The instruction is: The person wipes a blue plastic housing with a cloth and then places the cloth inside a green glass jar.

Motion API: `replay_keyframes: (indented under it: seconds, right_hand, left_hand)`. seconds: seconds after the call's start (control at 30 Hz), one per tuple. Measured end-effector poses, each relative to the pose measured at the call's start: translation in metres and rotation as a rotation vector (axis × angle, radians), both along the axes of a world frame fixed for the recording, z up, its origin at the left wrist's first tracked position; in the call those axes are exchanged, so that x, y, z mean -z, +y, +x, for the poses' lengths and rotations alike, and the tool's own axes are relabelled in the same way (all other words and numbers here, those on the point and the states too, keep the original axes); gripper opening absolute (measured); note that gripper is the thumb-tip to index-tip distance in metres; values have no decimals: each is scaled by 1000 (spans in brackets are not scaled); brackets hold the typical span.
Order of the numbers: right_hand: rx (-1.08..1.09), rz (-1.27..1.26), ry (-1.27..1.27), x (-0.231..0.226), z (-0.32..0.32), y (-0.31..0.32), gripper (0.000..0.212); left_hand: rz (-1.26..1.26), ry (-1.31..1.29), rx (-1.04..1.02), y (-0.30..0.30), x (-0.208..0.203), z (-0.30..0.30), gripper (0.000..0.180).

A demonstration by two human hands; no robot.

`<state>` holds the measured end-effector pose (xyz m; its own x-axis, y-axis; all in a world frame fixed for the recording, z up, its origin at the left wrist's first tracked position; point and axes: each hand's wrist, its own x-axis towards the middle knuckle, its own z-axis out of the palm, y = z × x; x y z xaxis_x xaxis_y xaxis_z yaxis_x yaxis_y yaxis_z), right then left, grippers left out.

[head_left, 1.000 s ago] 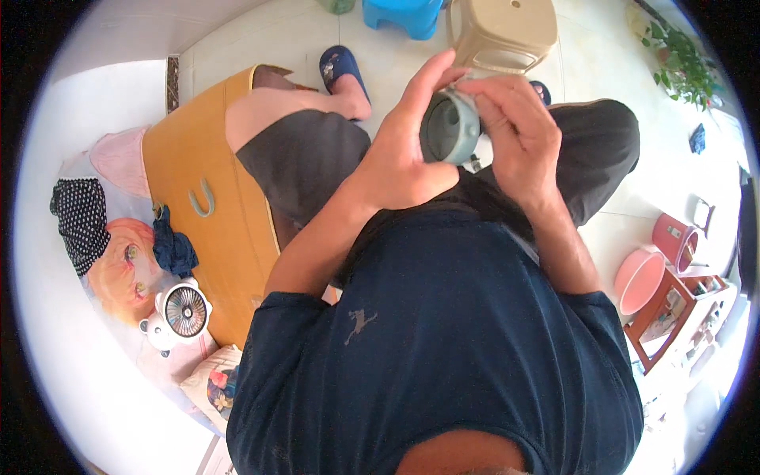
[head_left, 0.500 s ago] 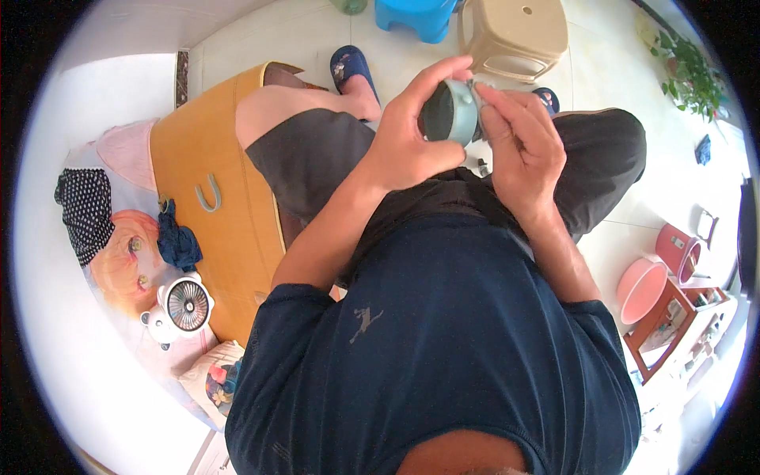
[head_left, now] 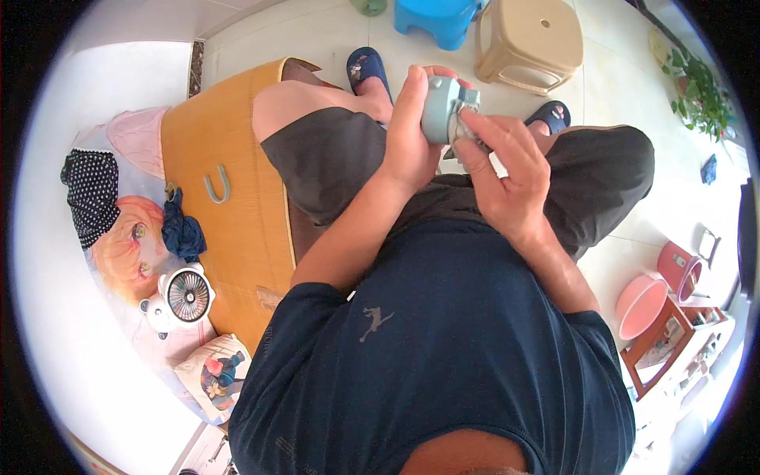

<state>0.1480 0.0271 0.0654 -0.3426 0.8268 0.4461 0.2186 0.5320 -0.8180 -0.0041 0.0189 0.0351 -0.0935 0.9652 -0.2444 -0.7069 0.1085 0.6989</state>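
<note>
Up between my knees, my left hand (head_left: 412, 131) is wrapped round a pale teal bottle lid (head_left: 437, 111). Its round side faces me, and a small block-like part juts out on the right. The fingers of my right hand (head_left: 513, 170) are closed at that right side, pinching against the lid. A small greyish bit (head_left: 459, 127) shows at those fingertips, too unclear to name. A loose U-shaped handle (head_left: 218, 186) in similar grey-teal lies on the tan mat (head_left: 245, 134) to my left.
Beyond my feet stand a blue stool (head_left: 435, 20) and a beige plastic stool (head_left: 530, 39). At left are a white fan (head_left: 188, 297), a dark blue cloth (head_left: 182, 229) and a patterned cushion (head_left: 214, 376). A pink basin (head_left: 641, 307) and a plant (head_left: 697, 95) are at right.
The lid has turned in my left hand: its dark open underside showed before, and its outer side shows now. My right hand has shifted slightly left and down, still at the lid.
</note>
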Motion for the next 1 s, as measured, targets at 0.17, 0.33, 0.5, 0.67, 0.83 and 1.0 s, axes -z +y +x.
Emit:
replay_keyframes:
  seconds: [0.17,0.33,0.5,0.67,0.83,1.0]
  right_hand:
    - [34,85,-19,-4,-2,8,30]
    - [103,-150,8,-6,-6,22,21]
    - [91,-93,-4,-6,-6,10,19]
    - [45,-26,12,1,-14,12,17]
    - [108,-195,-17,0,-12,31,14]
    - [26,-48,44,14,-25,12,13]
  left_hand:
    - [151,472,-76,-4,12,1,57]
    - [324,736,-103,0,11,4,35]
    - [210,705,-115,-2,3,3,52]
    - [103,481,-143,4,10,2,50]
    - [232,861,-156,3,9,10,44]
    - [57,358,-240,13,22,1,52]
